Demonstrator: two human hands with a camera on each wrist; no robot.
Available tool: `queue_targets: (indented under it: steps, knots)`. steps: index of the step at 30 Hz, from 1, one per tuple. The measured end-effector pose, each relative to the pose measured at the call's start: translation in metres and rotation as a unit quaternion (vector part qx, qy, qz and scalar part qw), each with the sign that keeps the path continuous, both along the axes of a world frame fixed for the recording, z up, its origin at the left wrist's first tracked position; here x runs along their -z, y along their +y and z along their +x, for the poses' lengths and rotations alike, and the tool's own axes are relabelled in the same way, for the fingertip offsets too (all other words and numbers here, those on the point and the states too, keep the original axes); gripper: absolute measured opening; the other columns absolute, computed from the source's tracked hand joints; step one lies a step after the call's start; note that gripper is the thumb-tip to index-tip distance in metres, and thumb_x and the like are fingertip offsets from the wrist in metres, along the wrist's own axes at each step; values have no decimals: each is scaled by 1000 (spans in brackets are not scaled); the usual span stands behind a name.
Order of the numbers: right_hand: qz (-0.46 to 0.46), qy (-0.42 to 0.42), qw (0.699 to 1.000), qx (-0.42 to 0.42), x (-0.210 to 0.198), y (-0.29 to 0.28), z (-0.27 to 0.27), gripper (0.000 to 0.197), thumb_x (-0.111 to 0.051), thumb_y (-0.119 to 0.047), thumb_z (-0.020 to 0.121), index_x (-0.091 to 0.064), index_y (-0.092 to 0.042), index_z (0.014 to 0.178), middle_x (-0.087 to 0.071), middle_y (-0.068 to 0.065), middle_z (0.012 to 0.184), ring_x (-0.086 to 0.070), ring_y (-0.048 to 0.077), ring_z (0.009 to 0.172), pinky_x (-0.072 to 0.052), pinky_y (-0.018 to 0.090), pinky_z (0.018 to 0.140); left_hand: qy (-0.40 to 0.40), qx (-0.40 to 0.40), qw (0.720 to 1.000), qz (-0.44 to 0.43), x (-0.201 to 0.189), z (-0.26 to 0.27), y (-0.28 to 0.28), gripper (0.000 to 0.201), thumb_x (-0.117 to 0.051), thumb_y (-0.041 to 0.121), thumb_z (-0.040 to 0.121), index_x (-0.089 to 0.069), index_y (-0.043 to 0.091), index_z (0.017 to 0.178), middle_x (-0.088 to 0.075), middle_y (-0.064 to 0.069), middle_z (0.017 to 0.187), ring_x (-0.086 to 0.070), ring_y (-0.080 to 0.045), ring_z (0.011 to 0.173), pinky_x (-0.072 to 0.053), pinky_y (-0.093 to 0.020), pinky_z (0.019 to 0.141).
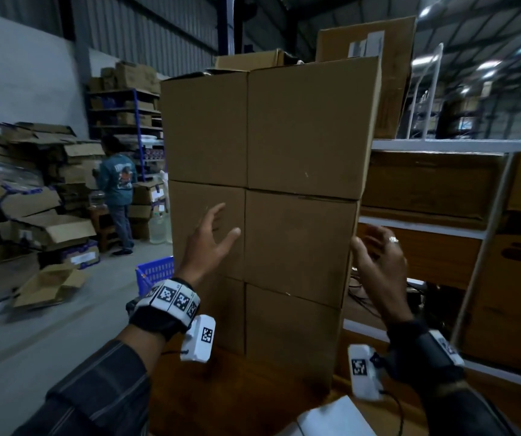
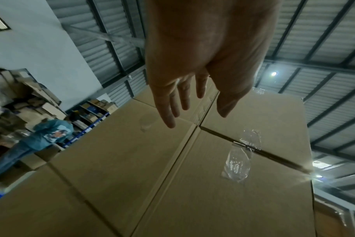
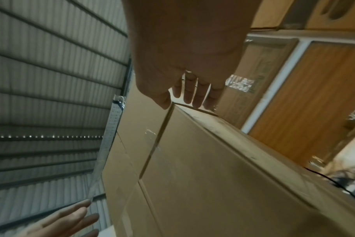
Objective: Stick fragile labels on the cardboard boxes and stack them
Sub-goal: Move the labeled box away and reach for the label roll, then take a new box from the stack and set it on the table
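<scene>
Cardboard boxes (image 1: pixel 265 184): plain brown stack; both hands' fingers (image 1: pixel 218 215) spread, holding nothing.

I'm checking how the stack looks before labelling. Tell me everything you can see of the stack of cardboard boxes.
The stack of cardboard boxes is plain brown, three tiers high and two boxes wide, standing on a wooden surface. Clear tape patches bridge a seam. No fragile label shows on the faces in view. The left hand is spread open before the middle tier; the right hand is open at its right edge.
</scene>
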State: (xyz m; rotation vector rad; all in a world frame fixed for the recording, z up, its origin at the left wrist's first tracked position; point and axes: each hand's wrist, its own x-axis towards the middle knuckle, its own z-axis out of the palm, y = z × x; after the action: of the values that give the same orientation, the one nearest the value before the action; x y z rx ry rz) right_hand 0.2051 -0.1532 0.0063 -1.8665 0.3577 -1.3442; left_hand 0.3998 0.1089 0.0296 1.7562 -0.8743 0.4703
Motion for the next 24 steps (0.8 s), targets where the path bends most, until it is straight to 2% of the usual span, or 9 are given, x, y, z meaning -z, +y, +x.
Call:
queue_targets:
  steps: [3,6,8,11,15,17,20,24]
  knots:
    - [19,-21,1000,13,-37,-7,28,51,-68,-39,97,-51,-22,142,-60,4,139,-58,16,125,-55,43,102,-19,34,999,6,-20,6,-22,68,-70,33,95,-38,19,154,-48,-5,153,-48,-16,136,-47,-35,105]
    - [33,-38,999,8,-68,-11,51,54,-68,-39,97,-48,-19,143,-60,5,137,-58,18,124,-54,42,104,-22,51,998,17,-32,18,-41,72,-70,37,95,-37,17,155,-45,-6,156,-43,-20,142,-44,-44,113]
    - [51,-44,998,7,-81,-18,61,53,-69,-36,97,-48,-17,143,-61,3,134,-59,17,121,-54,40,103,-17,59,998,28,-37,25,-52,76,-70,38,94,-34,16,157,-41,-7,159,-39,-21,146,-39,-41,116]
    - [64,-48,996,23,-89,-33,68,47,-67,-32,98,-51,-18,140,-63,-3,126,-63,17,117,-55,43,102,-11,83,996,23,-44,30,-66,77,-71,38,94,-33,18,158,-38,-6,161,-36,-21,147,-37,-38,117]
    - [62,-43,997,9,-85,-45,67,44,-61,-28,103,-49,-17,143,-64,4,133,-64,17,115,-56,32,94,-10,89,996,-1,-45,38,-77,80,-73,37,92,-32,19,158,-39,-4,160,-37,-20,146,-36,-43,119]
    - [49,-49,997,28,-84,-48,62,44,-59,-27,103,-49,-15,145,-64,5,134,-64,17,116,-55,34,97,-1,97,995,-7,-45,39,-82,84,-73,42,91,-27,22,159,-36,-2,161,-35,-20,147,-36,-48,119]
    - [57,-63,995,43,-83,-59,53,43,-56,-24,105,-49,-13,146,-64,6,135,-62,17,119,-53,32,100,21,94,995,1,-49,32,-88,88,-73,41,92,-21,22,161,-30,-3,165,-31,-21,150,-33,-46,120]
    - [83,-66,994,24,-81,-73,37,38,-53,-26,105,-54,-18,142,-66,5,132,-62,23,122,-52,51,106,-15,125,992,-17,-53,19,-97,78,-72,28,94,-30,18,159,-44,-6,157,-41,-21,144,-39,-46,117]
